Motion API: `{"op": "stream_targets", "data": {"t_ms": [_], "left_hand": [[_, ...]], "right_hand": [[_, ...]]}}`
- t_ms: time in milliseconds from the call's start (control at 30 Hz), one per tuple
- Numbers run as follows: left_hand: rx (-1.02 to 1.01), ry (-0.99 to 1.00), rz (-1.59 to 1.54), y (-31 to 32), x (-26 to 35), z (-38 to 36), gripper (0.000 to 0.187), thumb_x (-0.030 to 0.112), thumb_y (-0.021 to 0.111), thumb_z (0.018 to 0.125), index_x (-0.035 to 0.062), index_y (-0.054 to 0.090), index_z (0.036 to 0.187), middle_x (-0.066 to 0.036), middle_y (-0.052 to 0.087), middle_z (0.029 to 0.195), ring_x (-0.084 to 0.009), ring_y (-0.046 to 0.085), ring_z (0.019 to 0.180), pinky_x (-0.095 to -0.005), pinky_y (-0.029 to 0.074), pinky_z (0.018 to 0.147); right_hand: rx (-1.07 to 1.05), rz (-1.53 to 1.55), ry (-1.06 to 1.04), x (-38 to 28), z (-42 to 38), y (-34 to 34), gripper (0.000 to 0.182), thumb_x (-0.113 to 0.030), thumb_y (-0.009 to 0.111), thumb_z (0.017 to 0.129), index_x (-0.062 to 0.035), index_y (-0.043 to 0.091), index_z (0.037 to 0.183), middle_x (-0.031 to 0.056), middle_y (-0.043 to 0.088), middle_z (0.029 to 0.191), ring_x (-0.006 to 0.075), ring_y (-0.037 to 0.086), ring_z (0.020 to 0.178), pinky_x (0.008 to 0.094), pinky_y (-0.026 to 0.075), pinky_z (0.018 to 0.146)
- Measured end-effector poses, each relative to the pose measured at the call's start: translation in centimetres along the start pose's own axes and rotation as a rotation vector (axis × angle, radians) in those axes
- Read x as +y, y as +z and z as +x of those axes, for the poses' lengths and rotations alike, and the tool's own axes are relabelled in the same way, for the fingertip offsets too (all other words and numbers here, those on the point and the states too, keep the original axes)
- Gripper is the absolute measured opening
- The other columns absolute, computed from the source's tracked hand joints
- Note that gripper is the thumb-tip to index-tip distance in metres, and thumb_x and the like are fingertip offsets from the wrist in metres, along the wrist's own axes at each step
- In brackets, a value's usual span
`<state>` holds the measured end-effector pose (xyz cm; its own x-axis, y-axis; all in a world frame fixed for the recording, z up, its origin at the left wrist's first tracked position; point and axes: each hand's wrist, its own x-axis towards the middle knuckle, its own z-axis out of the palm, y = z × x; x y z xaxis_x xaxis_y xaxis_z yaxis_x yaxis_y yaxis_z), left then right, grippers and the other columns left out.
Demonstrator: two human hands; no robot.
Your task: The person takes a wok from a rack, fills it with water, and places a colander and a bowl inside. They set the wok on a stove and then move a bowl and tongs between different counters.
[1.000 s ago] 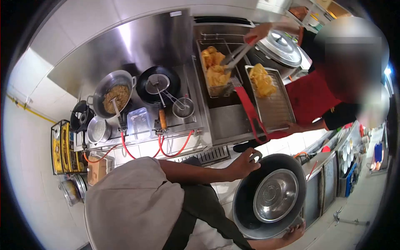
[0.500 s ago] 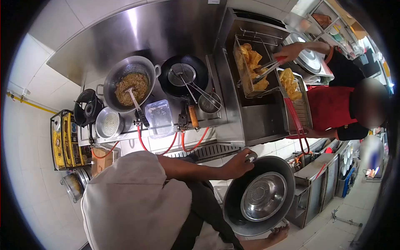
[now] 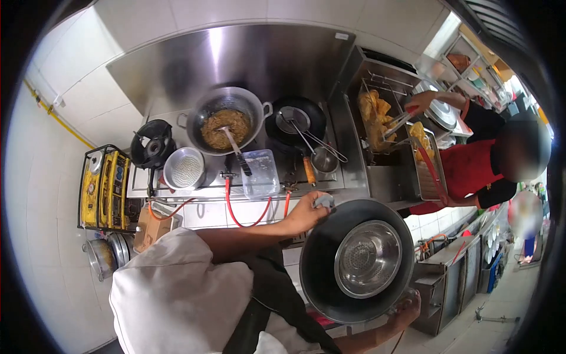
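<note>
Head view: the left hand [image 3: 305,213] has its fingers curled closed around the grey loop handle of the large dark pan [image 3: 319,271], at the rim nearest the stove [image 3: 348,190]. At the opposite rim, the right hand [image 3: 407,308] has bent fingers against the pan; how far they are closed is too blurred to tell. Between both sets of fingers, inside the pan, sits a shiny metal bowl [image 3: 382,248] with a pattern of dots on its base.

Beyond the left fingers, on the stove, a two-handled pot [image 3: 250,101] contains brown cooked food [image 3: 226,127] and a spatula [image 3: 237,152]. Nearer those fingers lie a clear plastic container [image 3: 260,174] and a wooden handle [image 3: 309,170]; a black wok [image 3: 318,121] and a small saucepan [image 3: 326,160] are farther off.

Past the saucepan, a co-worker [image 3: 466,168] holds tongs [image 3: 396,125] over golden fried pieces in a wire basket [image 3: 367,115], beside a tray [image 3: 427,184] bearing more.

The stove's front edge runs just beside the left fingers. A steel cabinet [image 3: 448,259] stands near the right fingers, and tiled floor shows between it and the fryer [image 3: 386,180].
</note>
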<state>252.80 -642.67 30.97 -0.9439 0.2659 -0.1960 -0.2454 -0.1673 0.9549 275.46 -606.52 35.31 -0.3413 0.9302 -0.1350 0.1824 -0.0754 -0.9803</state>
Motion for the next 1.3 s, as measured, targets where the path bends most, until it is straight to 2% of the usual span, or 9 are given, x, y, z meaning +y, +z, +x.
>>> {"op": "stream_targets", "data": {"t_ms": [200, 233, 333, 533, 800, 933, 1067, 1100, 1300], "left_hand": [[0.154, -0.019, -0.123, -7.3, 1.7, -5.4, 0.030, 0.006, 0.062, 0.090, -0.0004, 0.053, 0.118, -0.005, 0.064, 0.099, -0.0096, 0.060, 0.086, -0.0227, 0.049, 0.074], [0.184, 0.031, -0.183, -8.3, 2.1, -6.4, 0.030, 0.004, 0.060, 0.088, -0.0005, 0.054, 0.117, -0.007, 0.065, 0.094, -0.0133, 0.063, 0.081, -0.0259, 0.052, 0.074], [0.309, 0.043, -0.272, -12.0, 2.9, -8.8, 0.029, 0.004, 0.060, 0.088, -0.0010, 0.054, 0.116, -0.007, 0.065, 0.091, -0.0136, 0.063, 0.077, -0.0256, 0.053, 0.073], [0.529, 0.157, -0.241, -22.0, 4.2, -12.5, 0.021, 0.005, 0.060, 0.089, -0.0009, 0.060, 0.109, -0.005, 0.065, 0.086, -0.0080, 0.058, 0.070, -0.0227, 0.046, 0.060], [0.755, 0.221, -0.285, -37.9, 7.9, -19.2, 0.026, 0.009, 0.062, 0.090, -0.0019, 0.062, 0.114, -0.005, 0.066, 0.092, -0.0083, 0.059, 0.071, -0.0218, 0.047, 0.062], [0.873, 0.281, -0.304, -47.0, 9.0, -21.7, 0.030, 0.014, 0.061, 0.091, -0.0012, 0.061, 0.116, -0.002, 0.065, 0.088, -0.0067, 0.052, 0.063, -0.0216, 0.041, 0.056], [0.861, 0.187, -0.299, -56.0, 10.9, -24.6, 0.030, 0.014, 0.059, 0.093, 0.0001, 0.060, 0.120, -0.001, 0.064, 0.087, -0.0057, 0.053, 0.066, -0.0208, 0.042, 0.057], [0.871, 0.236, -0.267, -59.1, 9.5, -24.4, 0.032, 0.019, 0.059, 0.093, -0.0011, 0.059, 0.118, -0.007, 0.064, 0.083, -0.0086, 0.052, 0.053, -0.0214, 0.040, 0.045], [0.924, 0.260, -0.234, -70.4, 10.6, -26.4, 0.029, 0.018, 0.058, 0.094, 0.0004, 0.060, 0.117, -0.006, 0.065, 0.089, -0.0099, 0.058, 0.068, -0.0252, 0.047, 0.060]], "right_hand": [[-0.276, 0.066, 0.084, -0.3, -2.6, 3.9, 0.035, -0.027, 0.054, 0.095, -0.0036, 0.060, 0.120, -0.0049, 0.036, 0.058, 0.0044, 0.029, 0.044, 0.0216, 0.024, 0.037], [-0.296, 0.082, 0.105, -0.6, -3.3, 4.8, 0.034, -0.027, 0.054, 0.095, -0.0033, 0.061, 0.119, -0.0050, 0.037, 0.058, 0.0043, 0.029, 0.044, 0.0213, 0.024, 0.037], [-0.391, 0.051, 0.009, -1.2, -6.5, 8.1, 0.031, -0.024, 0.053, 0.096, -0.0035, 0.061, 0.118, -0.0050, 0.038, 0.058, 0.0042, 0.031, 0.043, 0.0210, 0.025, 0.036], [-0.663, 0.066, -0.012, -2.0, -14.4, 15.9, 0.027, -0.018, 0.055, 0.096, -0.0033, 0.061, 0.118, -0.0039, 0.041, 0.059, 0.0043, 0.035, 0.046, 0.0202, 0.028, 0.038], [-1.008, 0.103, -0.011, -1.7, -27.5, 29.5, 0.029, -0.014, 0.057, 0.094, 0.0002, 0.058, 0.119, -0.0030, 0.045, 0.064, 0.0052, 0.041, 0.054, 0.0212, 0.033, 0.045], [-1.108, 0.069, 0.024, -1.3, -36.0, 36.6, 0.026, -0.009, 0.054, 0.095, 0.0010, 0.057, 0.119, -0.0017, 0.046, 0.066, 0.0055, 0.041, 0.056, 0.0218, 0.033, 0.046], [-1.241, 0.062, -0.010, 1.3, -41.6, 43.5, 0.028, -0.010, 0.055, 0.095, 0.0029, 0.055, 0.120, 0.0006, 0.049, 0.068, 0.0072, 0.044, 0.056, 0.0224, 0.035, 0.047], [-1.240, 0.026, 0.005, 0.9, -44.3, 44.8, 0.029, -0.009, 0.054, 0.094, 0.0029, 0.054, 0.121, 0.0010, 0.048, 0.067, 0.0087, 0.044, 0.055, 0.0229, 0.036, 0.047], [-1.325, -0.066, 0.065, 2.7, -54.9, 54.4, 0.034, -0.011, 0.055, 0.094, 0.0039, 0.052, 0.124, 0.0011, 0.048, 0.071, 0.0108, 0.044, 0.059, 0.0258, 0.038, 0.052]]}}
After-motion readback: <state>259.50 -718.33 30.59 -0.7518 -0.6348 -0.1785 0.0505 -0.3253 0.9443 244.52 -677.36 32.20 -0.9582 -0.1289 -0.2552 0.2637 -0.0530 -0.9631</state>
